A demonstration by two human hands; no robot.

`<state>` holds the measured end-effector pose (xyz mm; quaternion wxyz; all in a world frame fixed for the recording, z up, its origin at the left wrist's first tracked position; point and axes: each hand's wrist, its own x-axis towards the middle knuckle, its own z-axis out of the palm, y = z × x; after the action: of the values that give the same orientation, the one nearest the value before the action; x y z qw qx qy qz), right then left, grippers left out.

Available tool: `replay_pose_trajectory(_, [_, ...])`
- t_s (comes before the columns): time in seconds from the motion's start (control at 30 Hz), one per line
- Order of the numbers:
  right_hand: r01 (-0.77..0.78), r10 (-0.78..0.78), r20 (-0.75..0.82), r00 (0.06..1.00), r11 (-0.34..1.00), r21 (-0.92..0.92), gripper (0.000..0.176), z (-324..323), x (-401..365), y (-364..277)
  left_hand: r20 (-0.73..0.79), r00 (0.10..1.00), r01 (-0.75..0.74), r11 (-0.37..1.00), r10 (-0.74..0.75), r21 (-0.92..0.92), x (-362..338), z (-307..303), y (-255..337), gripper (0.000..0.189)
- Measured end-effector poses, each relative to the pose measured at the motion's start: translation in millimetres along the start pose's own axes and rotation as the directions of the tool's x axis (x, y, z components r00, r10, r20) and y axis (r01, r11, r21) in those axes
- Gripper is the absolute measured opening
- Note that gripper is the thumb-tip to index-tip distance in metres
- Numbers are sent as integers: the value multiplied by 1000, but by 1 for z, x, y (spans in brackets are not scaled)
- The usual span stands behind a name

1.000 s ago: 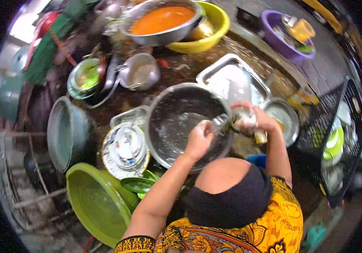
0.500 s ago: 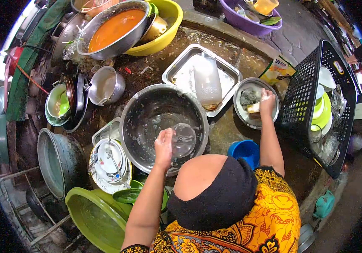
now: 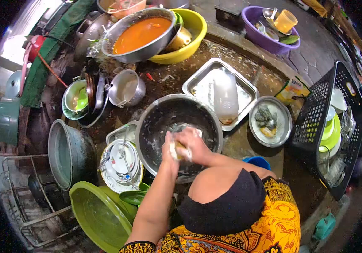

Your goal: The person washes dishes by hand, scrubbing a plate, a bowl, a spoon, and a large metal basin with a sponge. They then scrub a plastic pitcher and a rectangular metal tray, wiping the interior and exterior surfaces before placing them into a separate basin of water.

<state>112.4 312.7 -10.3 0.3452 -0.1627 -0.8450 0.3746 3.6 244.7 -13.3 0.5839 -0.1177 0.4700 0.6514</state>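
Both my hands are together over the large grey metal basin (image 3: 147,122), which has suds on its inner wall. My left hand (image 3: 169,152) is closed around a clear dish (image 3: 180,127), mostly hidden behind the fingers. Pressed against it is my right hand (image 3: 193,145), its fingers bent over a foamy yellowish sponge (image 3: 174,150). To the right stands a silver bowl (image 3: 287,126) with cloudy water, a dark scouring pad (image 3: 265,114) and a yellowish lump (image 3: 268,132).
Beyond the basin, a metal tray (image 3: 244,88) holds a translucent container (image 3: 225,97). A black crate (image 3: 309,126) of washed-looking dishes stands right. Soapy plates (image 3: 120,162) and an olive tub (image 3: 101,211) are left. A pot of orange liquid (image 3: 143,36) rests on a yellow tub (image 3: 198,31).
My right hand has left the silver bowl and come to my left hand over the basin, with a sponge. The clear dish is now largely covered by my hands. The view has shifted slightly.
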Motion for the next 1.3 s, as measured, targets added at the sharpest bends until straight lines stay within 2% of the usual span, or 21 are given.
replay_pose_trajectory(0.07, [1,-7,135,991,999,45,37,10,-7,6,-63,992,-101,989,108,105,11,-24,6,41])
replay_pose_trajectory(0.2, [98,-124,87,988,962,254,43,26,-23,0,-132,987,-73,986,94,152,6,-35,5,42])
replay_pose_trajectory(0.23, [257,-268,159,950,963,87,45,19,-22,-7,-142,989,-28,989,49,147,-1,-31,7,43])
replay_pose_trajectory(0.3, [478,-458,224,860,877,-41,49,21,-28,2,-142,990,1,994,14,106,-11,-35,10,42])
replay_pose_trajectory(0.37, [485,-464,305,832,874,6,51,24,-30,17,-125,992,4,995,8,96,-13,-52,9,40])
replay_pose_trajectory(0.43, [487,-473,371,799,871,61,53,28,-29,26,-66,989,-124,985,133,120,-13,-71,10,42])
replay_pose_trajectory(0.5, [117,-200,367,908,965,234,53,32,-35,27,-132,987,-79,991,93,107,-21,-72,10,41])
replay_pose_trajectory(0.53, [42,-94,181,979,961,273,52,33,-32,21,-90,993,-72,993,80,91,-24,-70,10,42])
replay_pose_trajectory(0.57, [42,-94,183,979,962,270,52,37,-28,15,-46,997,-65,995,69,75,-24,-69,9,43])
replay_pose_trajectory(0.63, [121,-120,35,992,991,-47,47,44,-22,2,-150,986,-64,994,77,88,-20,-57,-4,42])
replay_pose_trajectory(0.7, [204,-204,-3,979,979,-30,42,46,-22,-3,-212,973,-76,996,86,54,-18,-57,-12,44])
replay_pose_trajectory(0.77, [336,-327,197,924,942,-15,39,46,-24,2,-177,983,-41,998,50,51,-18,-70,-13,45])
replay_pose_trajectory(0.83, [394,-374,231,898,918,-44,35,41,-28,13,-154,988,-4,999,12,49,-22,-80,-7,46])
replay_pose_trajectory(0.9, [259,-174,316,933,933,-251,33,34,-26,25,-84,995,-30,982,46,186,-31,-81,2,47])
replay_pose_trajectory(0.97, [-131,126,-61,990,988,-84,23,42,-21,25,-59,997,-29,974,43,225,-30,-76,10,49])
replay_pose_trajectory(1.03, [-202,220,-209,953,974,106,25,55,-16,20,-14,995,-94,988,97,126,-22,-74,11,47])
replay_pose_trajectory(1.1, [74,-73,-17,997,993,93,29,67,-23,26,-71,987,-139,985,146,98,-16,-65,10,43])
replay_pose_trajectory(1.13, [152,-147,94,985,988,-38,30,64,-28,1,-113,988,-111,994,109,-17,-6,-70,8,44])
replay_pose_trajectory(1.17, [176,-179,20,984,979,100,31,60,-26,-12,-154,986,-87,987,66,-134,5,-80,3,45])
replay_pose_trajectory(1.23, [109,-137,236,962,986,128,26,48,-27,-15,-139,985,-118,987,101,-113,16,-101,1,47])
replay_pose_trajectory(1.3, [122,-123,168,978,992,14,24,47,-29,10,-133,980,-160,985,151,-63,7,-95,8,47])
